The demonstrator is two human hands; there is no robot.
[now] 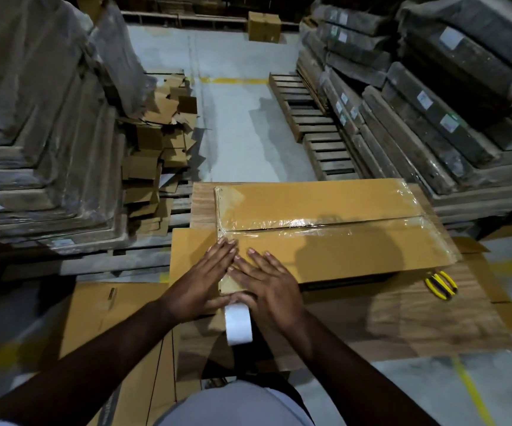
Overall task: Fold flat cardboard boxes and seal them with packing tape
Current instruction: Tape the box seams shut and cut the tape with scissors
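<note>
On the wooden board [199, 204], both hands' grips lie open, flat at the box [325, 241] corner.

A folded cardboard box [334, 235] lies on a wooden board [402, 318], clear tape running along its centre seam and around its edges. Both hands press flat on the box's near left corner, the left hand [199, 278] beside the right hand [270, 287], with a tape roll [238, 324] hanging just below them. Yellow-handled scissors [441, 284] rest on the board to the right, near the box's near edge.
</note>
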